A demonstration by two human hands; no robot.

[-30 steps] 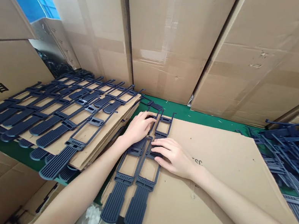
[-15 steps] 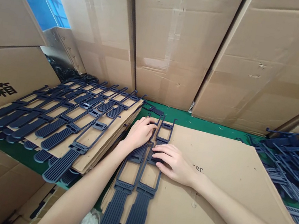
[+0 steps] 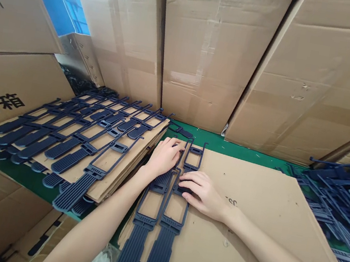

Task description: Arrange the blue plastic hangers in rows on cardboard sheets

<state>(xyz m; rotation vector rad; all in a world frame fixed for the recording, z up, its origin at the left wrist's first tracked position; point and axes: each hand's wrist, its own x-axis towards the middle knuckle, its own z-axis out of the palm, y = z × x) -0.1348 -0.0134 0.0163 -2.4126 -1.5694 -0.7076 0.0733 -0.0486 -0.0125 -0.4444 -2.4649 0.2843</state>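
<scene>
Two columns of dark blue plastic frames, each with a ribbed tongue, lie overlapping on a cardboard sheet (image 3: 227,257). My left hand (image 3: 166,154) is at the upper part of the left column, its fingers bent over a frame and largely hiding it. My right hand (image 3: 202,193) comes in from the right, thumb and fingertips closed on the middle of the right column's near frame (image 3: 175,210). The near frame of the left column (image 3: 150,203) lies flat beside it, its tongue reaching past the cardboard's front edge.
To the left, a cardboard stack (image 3: 120,173) carries several rows of similar frames (image 3: 82,148). A loose heap of frames (image 3: 347,193) lies at right. Large cartons (image 3: 214,61) stand along the back of the green table surface (image 3: 226,144). A single frame (image 3: 182,130) lies behind my left hand.
The camera view has shifted slightly. Both hands stay in almost the same place on the frames, and the frames lie as before.
</scene>
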